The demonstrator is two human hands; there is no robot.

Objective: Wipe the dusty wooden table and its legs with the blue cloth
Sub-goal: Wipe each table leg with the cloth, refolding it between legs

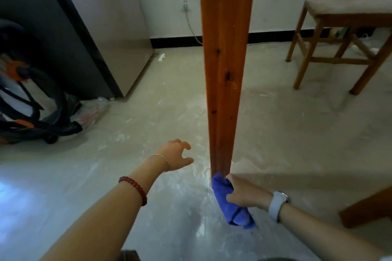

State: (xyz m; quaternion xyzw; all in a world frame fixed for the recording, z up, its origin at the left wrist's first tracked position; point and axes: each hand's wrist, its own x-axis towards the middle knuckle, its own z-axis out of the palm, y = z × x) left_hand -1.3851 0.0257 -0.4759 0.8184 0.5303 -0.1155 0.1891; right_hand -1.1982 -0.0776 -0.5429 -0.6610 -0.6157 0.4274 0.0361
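Your right hand (244, 194) grips the blue cloth (231, 207), fingers curled round it, pressing it against the foot of the table leg (224, 70), low at about 6 o'clock in view. The cloth is deep blue and fuzzy, bunched into a thick wad with a dark seam line, and its lower end trails toward the floor (148, 123). The leg is orange-brown wood with dark knots and a groove down the middle, running from 12 o'clock to the cloth. Your left hand (176, 155) holds nothing, fingers spread wide and slightly bent, at 10 o'clock from the cloth, near the leg but not touching. The floor is pale with white dusty smears around the leg. A wooden chair (339, 17) stands at 2 o'clock, well apart.
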